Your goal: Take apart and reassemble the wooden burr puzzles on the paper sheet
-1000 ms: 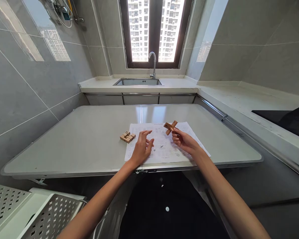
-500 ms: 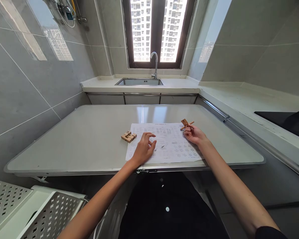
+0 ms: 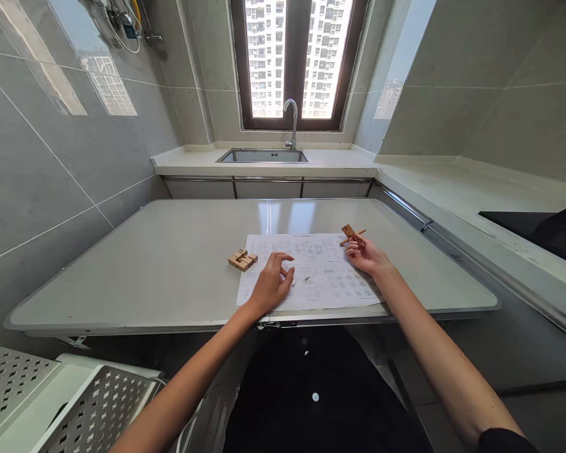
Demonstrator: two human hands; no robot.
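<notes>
My left hand (image 3: 274,278) rests on a printed sheet of paper (image 3: 321,289). Its fingers are loosely bent, thumb apart from them, with nothing between. Just left of that hand, a small cluster of notched wooden puzzle blocks (image 3: 241,259) lies at the sheet's left edge. At the sheet's upper right corner, my right hand (image 3: 362,255) is closed, its fingertips pinching a small wooden puzzle piece (image 3: 348,231) with a dark mark on its face. A thin wooden stick (image 3: 361,232) crosses behind that piece; whether they are joined I cannot tell.
The sheet lies near the front edge of a white folding table (image 3: 122,270). Behind stand a counter with a sink (image 3: 264,156) and a faucet (image 3: 292,119). A counter (image 3: 453,182) runs along the right. A white perforated rack (image 3: 108,402) stands low at the left.
</notes>
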